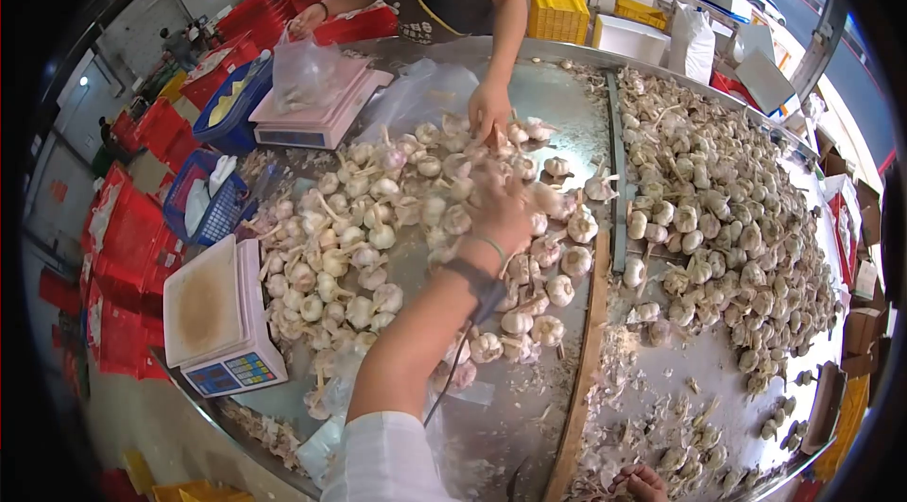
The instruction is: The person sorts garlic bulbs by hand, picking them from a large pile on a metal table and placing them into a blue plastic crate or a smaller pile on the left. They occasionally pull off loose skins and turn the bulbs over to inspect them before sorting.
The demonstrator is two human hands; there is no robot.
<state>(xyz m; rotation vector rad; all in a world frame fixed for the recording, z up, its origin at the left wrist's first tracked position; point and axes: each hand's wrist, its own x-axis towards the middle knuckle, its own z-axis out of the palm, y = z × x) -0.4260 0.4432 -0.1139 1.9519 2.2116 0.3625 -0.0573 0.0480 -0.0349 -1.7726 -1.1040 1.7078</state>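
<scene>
My left hand [503, 211], with a dark band on its wrist, reaches over the garlic bulbs [383, 237] in the middle of the metal table. Its fingers are smeared by motion, and whether it grips a bulb is unclear. At the bottom edge, my right hand [641, 482] shows only in part, fingers curled together, near loose garlic skins [605, 426]. What it holds, if anything, is hidden. Just beyond my left hand, a co-worker's hand [489, 109] touches the bulbs. The co-worker's other hand [307, 20] holds a clear plastic bag [307, 72] over a pink scale [326, 110].
A second scale [203, 308] stands at the left, near blue baskets [200, 209] and red crates [128, 238]. A wooden strip [583, 360] and a metal divider [620, 181] separate the middle from a large garlic pile [727, 219] at the right. Yellow crates [557, 15] stand behind.
</scene>
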